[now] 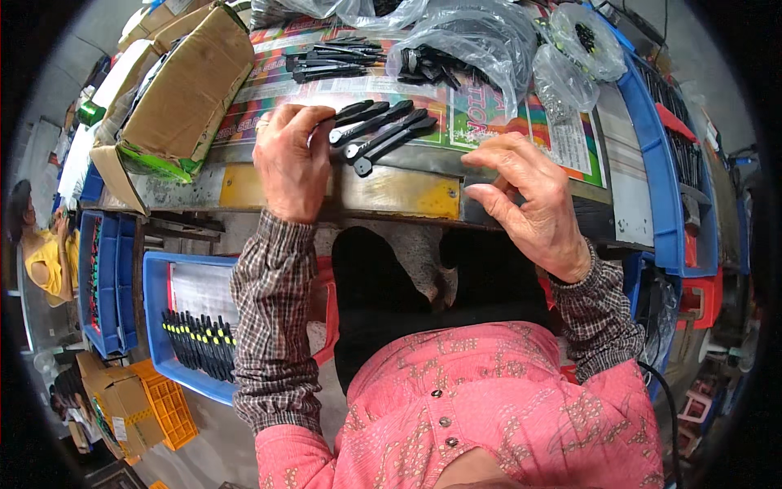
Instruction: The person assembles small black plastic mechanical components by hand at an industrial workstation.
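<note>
The left hand [289, 163] lies on the bench [391, 191] with its fingers bent over the near ends of a row of black handles [379, 132]. It presses them down more than it grasps them, probably so that the row stays even. The handles lie side by side on a colourful sheet [489, 114], near the bench edge. The right hand [525, 200] is just beside them, loosely curled and holding nothing that I can see. More handles [334, 59] wait further back, next to plastic bags [468, 41]. A cardboard box [183, 94] stands at the left.
</note>
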Available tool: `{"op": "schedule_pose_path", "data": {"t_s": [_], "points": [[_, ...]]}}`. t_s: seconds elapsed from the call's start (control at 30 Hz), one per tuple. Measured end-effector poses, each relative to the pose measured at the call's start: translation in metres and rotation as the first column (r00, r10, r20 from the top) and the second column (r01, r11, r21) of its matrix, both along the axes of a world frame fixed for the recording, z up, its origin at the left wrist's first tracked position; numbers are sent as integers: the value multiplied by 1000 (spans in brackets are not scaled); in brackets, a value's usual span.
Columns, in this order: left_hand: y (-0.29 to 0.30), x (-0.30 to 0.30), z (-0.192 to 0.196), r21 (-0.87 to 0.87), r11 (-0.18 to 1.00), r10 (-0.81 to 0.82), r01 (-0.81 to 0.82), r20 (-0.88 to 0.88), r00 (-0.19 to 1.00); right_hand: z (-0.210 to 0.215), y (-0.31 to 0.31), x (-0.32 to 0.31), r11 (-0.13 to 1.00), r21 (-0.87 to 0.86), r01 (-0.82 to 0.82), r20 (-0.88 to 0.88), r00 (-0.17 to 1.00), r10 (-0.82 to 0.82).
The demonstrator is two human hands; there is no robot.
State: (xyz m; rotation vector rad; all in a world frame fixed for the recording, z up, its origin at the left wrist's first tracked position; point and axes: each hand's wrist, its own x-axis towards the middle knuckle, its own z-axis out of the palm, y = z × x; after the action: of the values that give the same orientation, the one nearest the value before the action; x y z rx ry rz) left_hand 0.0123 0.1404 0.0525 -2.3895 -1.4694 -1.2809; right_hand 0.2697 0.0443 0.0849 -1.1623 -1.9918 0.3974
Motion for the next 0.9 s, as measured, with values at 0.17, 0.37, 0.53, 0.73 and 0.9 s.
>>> {"op": "schedule_pose_path", "data": {"t_s": [0.17,0.37,0.53,0.73,0.9], "points": [[29,-4,-12,-51,999,12,-18,-123,992,7,22,15,998,51,34,138,990,-41],[35,1,-16,-125,992,8,-32,-185,983,11,74,31,996,40,85,315,945,-93],[38,4,-15,-102,994,14,-37,-221,975,-4,124,33,992,80,99,397,909,-123],[51,-3,-17,-118,992,11,-40,-241,971,-16,158,18,979,38,201,456,868,-196],[55,-5,-17,-129,991,-58,32,-203,977,-26,169,16,963,39,266,459,851,-254]]}}
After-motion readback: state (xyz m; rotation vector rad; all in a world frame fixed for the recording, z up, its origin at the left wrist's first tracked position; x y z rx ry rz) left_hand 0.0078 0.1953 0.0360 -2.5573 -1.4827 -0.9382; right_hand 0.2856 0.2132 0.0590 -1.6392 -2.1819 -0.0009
